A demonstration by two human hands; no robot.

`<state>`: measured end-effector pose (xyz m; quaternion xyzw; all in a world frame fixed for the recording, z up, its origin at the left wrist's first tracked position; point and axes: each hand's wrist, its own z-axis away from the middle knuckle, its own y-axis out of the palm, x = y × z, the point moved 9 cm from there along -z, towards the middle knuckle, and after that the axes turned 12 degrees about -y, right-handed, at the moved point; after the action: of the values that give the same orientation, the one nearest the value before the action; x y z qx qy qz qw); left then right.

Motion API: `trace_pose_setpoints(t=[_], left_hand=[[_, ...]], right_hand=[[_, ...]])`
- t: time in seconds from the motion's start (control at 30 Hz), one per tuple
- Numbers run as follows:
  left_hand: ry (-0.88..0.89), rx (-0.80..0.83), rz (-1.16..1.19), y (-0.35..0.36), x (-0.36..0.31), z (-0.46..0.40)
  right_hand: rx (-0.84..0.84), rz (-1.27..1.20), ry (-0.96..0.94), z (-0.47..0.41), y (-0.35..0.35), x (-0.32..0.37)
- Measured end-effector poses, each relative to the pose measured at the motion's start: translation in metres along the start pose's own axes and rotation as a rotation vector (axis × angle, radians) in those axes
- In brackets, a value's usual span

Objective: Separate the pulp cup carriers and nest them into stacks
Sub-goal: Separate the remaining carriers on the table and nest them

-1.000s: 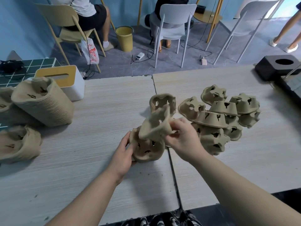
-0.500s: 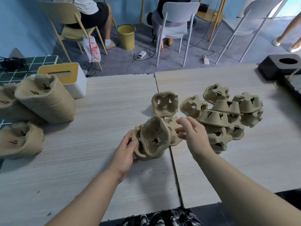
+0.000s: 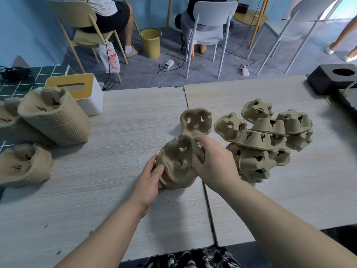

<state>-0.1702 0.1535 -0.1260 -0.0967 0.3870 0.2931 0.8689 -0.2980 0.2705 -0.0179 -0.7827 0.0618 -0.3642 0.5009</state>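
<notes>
Left hand (image 3: pixel 149 177) curled around the left edge of a small nested stack of pulp carriers (image 3: pixel 176 163), thumb on the front rim, holding it tilted up off the table (image 3: pixel 116 155). Right hand (image 3: pixel 214 165) grips the stack's right side, fingers bent over the upper rim; fingertips partly hidden behind the pulp. Stack sits at table centre, just left of the seam between the two tabletops.

Carriers are tan moulded fibre, rough and matte, lobed outline with cup wells and small ragged cut-outs. One single carrier (image 3: pixel 196 121) stands on edge just behind the held stack, hollow side facing the camera. Loose pile of carriers (image 3: pixel 268 138) to the right, mostly upside down, overlapping each other, just beside the right hand.

Far left: a tall nested stack (image 3: pixel 56 117) lying on its side, ribbed with many thin layered edges; a shorter stack (image 3: pixel 25 165) in front of it, another cut off at the frame edge. White tissue box with yellow lid (image 3: pixel 81 95) touches the tall stack from behind. Table is pale wood-grain laminate. Black block with round hole (image 3: pixel 334 76) at the far right corner.
</notes>
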Motion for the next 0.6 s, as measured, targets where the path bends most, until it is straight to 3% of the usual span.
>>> trace_pose_setpoints(t=[0.1, 0.23, 0.37, 0.6], left_hand=[[-0.023, -0.013, 0.019, -0.004, 0.004, -0.001], [-0.019, -0.036, 0.025, -0.007, 0.004, -0.002], [-0.009, -0.032, 0.024, -0.006, 0.003, -0.001], [0.043, 0.005, -0.076, 0.002, -0.002, 0.001]], right_hand=[[-0.088, -0.138, 0.019, 0.008, -0.004, -0.001], [-0.069, -0.293, 0.22, 0.025, 0.022, -0.026], [-0.038, -0.351, 0.291, 0.034, 0.038, -0.04], [0.02, -0.197, 0.216, 0.029, 0.047, -0.04]])
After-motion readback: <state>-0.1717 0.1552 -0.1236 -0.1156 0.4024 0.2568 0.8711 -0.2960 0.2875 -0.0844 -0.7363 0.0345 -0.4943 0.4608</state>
